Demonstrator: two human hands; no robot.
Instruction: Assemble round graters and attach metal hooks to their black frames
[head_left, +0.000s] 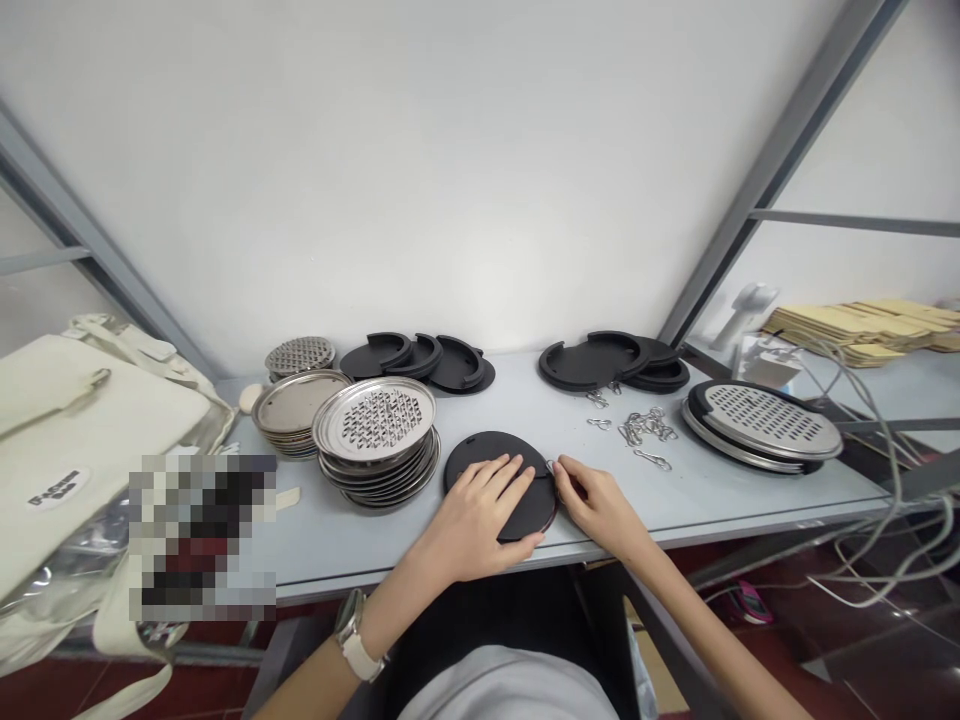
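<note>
A round black plastic disc (487, 450) lies on the table in front of me, with a seam near its right edge. Across its top my left hand (487, 505) rests flat, fingers stretched out and thumb along the near edge. At the disc's right edge my right hand (600, 500) is closed in a pinch on a small metal wire clip (551, 466), mostly hidden by the fingers. Further right lies a pile of similar wire clips (646, 427).
To the left stand stacked round metal graters (379, 420) and metal discs (300, 400). Black ring-edged holders (592, 362) lie by the wall. On the right are graters in black holders (769, 415), cables (892, 430) and yellowish boards (855, 325). A cream bag (97, 400) is at far left.
</note>
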